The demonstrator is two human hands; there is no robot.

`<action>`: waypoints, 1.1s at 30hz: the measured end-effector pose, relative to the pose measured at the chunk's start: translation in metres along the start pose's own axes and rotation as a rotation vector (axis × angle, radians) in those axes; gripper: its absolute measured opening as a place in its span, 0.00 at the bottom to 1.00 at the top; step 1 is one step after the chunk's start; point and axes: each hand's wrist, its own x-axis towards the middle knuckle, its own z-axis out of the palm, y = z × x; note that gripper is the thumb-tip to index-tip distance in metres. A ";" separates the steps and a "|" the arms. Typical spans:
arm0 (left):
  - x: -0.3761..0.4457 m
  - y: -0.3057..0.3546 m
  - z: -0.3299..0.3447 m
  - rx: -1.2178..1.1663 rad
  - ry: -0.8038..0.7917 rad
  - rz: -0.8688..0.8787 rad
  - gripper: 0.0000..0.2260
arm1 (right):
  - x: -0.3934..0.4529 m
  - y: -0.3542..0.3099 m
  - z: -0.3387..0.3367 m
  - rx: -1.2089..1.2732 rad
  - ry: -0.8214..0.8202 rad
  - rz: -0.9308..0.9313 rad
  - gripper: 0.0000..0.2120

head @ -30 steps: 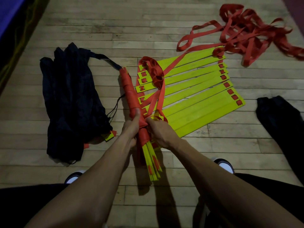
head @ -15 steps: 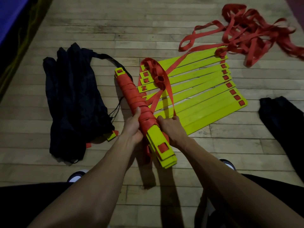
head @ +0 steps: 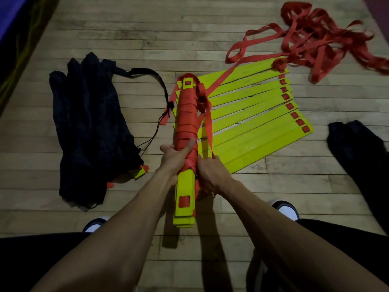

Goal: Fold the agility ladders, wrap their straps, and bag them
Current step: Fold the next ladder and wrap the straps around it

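- Bundle (head: 186, 123) now points straight away from the person, lifted over the floor (head: 126, 28); a sec ago it tilted left, edge-on.
- L hand (head: 174, 157) curls round wrapped part, thumb on strap (head: 208, 127); R hand (head: 210, 173) pinches strap end at bundle's side.
- Wrap looks nearly done; prob. tuck, then bag (head: 90, 127) at left.
- 2nd ladder (head: 252, 123) lies spread on floor w/ loose straps (head: 315, 39), unchanged.

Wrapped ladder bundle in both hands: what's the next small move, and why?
Probably tuck or cinch the strap end. The wrapped bundle is already wound in red strap along most of its length, the left hand grips it, and the right hand holds the strap beside the last turns. Once secured, it could go into the black bag.
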 end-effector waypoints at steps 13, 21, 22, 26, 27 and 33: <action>0.010 -0.013 -0.025 -0.035 -0.050 0.003 0.17 | 0.016 -0.006 -0.026 0.474 -0.040 0.056 0.10; 0.005 -0.008 -0.022 -0.250 -0.235 -0.144 0.19 | 0.020 0.022 -0.041 0.645 -0.202 0.107 0.12; 0.004 -0.006 -0.022 -0.264 -0.249 -0.170 0.19 | 0.019 0.026 -0.041 0.587 -0.195 0.100 0.14; 0.004 0.000 -0.023 -0.275 -0.199 -0.179 0.24 | 0.009 0.039 -0.037 0.180 -0.035 0.056 0.10; 0.007 0.000 -0.023 -0.271 -0.173 -0.149 0.25 | 0.006 0.039 -0.036 0.125 0.004 0.054 0.09; 0.008 0.001 -0.017 -0.172 -0.077 0.079 0.24 | -0.002 0.017 -0.024 0.076 0.086 0.190 0.10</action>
